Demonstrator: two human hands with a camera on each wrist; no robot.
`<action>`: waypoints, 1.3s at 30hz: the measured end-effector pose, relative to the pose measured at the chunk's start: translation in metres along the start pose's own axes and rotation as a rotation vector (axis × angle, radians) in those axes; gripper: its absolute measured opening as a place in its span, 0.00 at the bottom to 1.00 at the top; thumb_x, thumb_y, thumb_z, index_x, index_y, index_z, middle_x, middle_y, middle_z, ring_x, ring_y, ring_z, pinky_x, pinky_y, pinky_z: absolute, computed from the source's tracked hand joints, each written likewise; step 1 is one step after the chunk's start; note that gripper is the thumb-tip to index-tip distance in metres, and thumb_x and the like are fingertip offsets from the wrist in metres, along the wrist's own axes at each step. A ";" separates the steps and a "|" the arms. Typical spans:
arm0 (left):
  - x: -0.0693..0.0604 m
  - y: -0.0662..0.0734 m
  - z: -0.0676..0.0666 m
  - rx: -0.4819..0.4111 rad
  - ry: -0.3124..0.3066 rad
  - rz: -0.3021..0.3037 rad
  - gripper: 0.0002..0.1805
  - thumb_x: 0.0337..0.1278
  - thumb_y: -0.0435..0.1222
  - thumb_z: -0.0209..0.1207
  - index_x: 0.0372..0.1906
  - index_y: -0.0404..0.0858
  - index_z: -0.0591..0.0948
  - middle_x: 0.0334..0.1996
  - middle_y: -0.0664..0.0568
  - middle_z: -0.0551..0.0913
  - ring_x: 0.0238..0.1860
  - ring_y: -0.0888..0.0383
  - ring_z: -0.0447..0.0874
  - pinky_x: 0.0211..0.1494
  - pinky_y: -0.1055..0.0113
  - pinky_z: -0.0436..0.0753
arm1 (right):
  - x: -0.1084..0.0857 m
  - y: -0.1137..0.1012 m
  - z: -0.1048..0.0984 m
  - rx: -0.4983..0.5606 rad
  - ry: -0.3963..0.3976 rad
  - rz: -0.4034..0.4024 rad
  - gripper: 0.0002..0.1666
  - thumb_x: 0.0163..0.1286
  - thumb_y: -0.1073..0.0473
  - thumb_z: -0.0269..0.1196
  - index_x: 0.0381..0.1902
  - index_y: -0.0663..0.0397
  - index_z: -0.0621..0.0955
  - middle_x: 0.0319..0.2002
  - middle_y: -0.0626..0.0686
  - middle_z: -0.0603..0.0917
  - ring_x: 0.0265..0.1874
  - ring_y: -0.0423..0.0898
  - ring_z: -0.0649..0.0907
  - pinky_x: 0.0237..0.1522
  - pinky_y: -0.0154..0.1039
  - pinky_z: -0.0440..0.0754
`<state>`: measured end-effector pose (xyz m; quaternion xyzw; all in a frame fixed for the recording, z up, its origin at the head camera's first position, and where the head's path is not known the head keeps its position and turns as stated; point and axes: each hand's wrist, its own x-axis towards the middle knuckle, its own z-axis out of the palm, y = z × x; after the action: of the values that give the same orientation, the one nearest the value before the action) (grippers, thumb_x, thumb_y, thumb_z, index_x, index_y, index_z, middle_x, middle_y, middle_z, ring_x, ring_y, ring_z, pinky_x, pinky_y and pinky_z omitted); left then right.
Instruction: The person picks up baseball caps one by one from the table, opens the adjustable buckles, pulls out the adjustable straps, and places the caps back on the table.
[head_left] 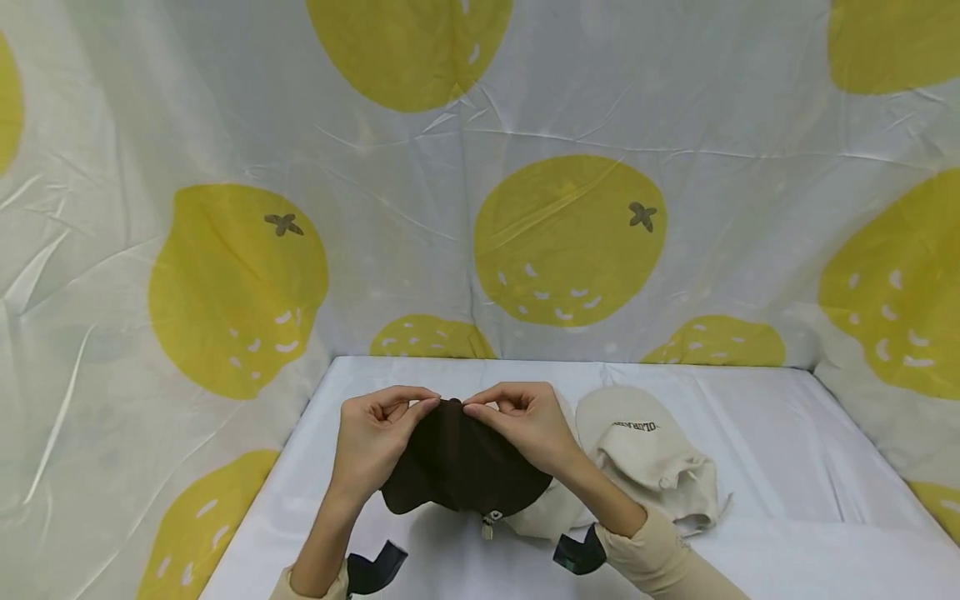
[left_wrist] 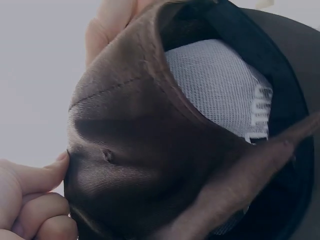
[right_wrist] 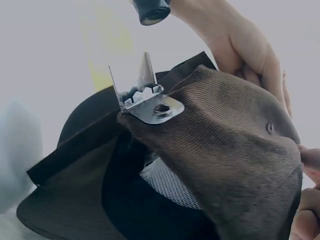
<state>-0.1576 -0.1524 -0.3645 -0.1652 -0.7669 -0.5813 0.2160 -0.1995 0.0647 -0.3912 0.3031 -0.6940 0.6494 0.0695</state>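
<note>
Dark cap [head_left: 465, 458], one: held over the white table [head_left: 780, 467]; contact below uncertain. Left hand [head_left: 378, 437]: thumb and forefinger pinch the dark cap's upper edge, left of its middle. Right hand [head_left: 528, 425]: matching pinch, right of its middle. Step, as judged: shaping or adjusting the crown; the next move calls for even, light tension. Metal buckle [right_wrist: 155, 106]: on the dark cap's rear strap. Pale cap [head_left: 645, 442]: right of the dark cap. Obscured: lining print, incomplete; pale fabric [head_left: 551, 508] behind the dark cap, unidentifiable.
</note>
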 end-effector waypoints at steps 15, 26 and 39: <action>0.038 -0.022 -0.022 0.044 0.137 0.041 0.05 0.56 0.31 0.74 0.32 0.32 0.91 0.09 0.59 0.58 0.13 0.71 0.51 0.17 0.67 0.49 | 0.060 0.008 0.016 -0.056 -0.034 0.037 0.05 0.66 0.58 0.74 0.38 0.53 0.92 0.11 0.45 0.62 0.13 0.39 0.57 0.19 0.30 0.56; 0.053 -0.045 -0.025 0.079 0.246 -0.015 0.02 0.57 0.24 0.70 0.34 0.26 0.90 0.08 0.59 0.61 0.12 0.75 0.49 0.19 0.73 0.49 | 0.091 0.027 0.034 -0.091 -0.015 -0.022 0.06 0.65 0.62 0.74 0.38 0.60 0.92 0.11 0.45 0.67 0.12 0.36 0.58 0.19 0.30 0.56; 0.090 -0.060 -0.031 0.073 0.215 0.004 0.03 0.58 0.23 0.69 0.34 0.23 0.89 0.11 0.49 0.74 0.13 0.74 0.53 0.19 0.77 0.52 | 0.128 0.047 0.032 -0.131 -0.017 -0.049 0.07 0.66 0.61 0.73 0.38 0.60 0.92 0.10 0.44 0.66 0.13 0.37 0.58 0.19 0.31 0.54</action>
<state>-0.2597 -0.1985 -0.3592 -0.0956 -0.7597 -0.5669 0.3039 -0.3173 -0.0090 -0.3737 0.3204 -0.7279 0.5981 0.0990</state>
